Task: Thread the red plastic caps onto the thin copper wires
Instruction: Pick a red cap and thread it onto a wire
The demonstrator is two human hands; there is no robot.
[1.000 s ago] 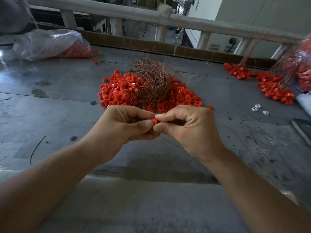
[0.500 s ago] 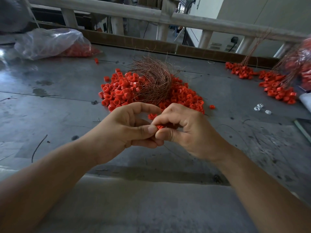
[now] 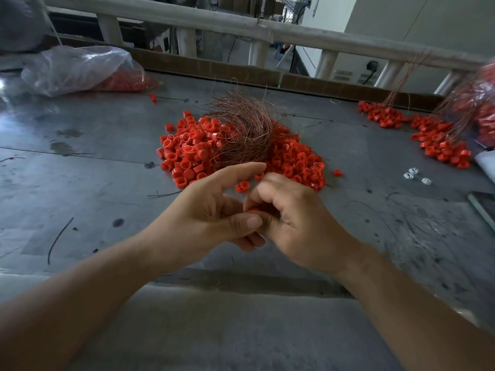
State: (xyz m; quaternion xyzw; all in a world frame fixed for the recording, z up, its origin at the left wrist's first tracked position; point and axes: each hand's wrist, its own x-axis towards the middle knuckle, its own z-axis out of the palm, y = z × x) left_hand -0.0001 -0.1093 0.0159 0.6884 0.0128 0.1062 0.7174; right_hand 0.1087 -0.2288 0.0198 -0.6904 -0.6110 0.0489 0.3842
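I judge red cap (image 3: 254, 209) light, slippery; left hand (image 3: 211, 223) and right hand (image 3: 297, 220) fingers pinch it; wire unseen.

Red caps (image 3: 192, 153) heaped around copper wires (image 3: 241, 129)

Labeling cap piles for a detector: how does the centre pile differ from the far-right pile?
The centre pile is the larger and lies just beyond the hands; the right pile is smaller and strung out near the table's far right edge. The centre pile has a wire bundle resting on it; the right pile has thin wires rising from it, so those caps look already threaded. Both are red caps on the grey table.
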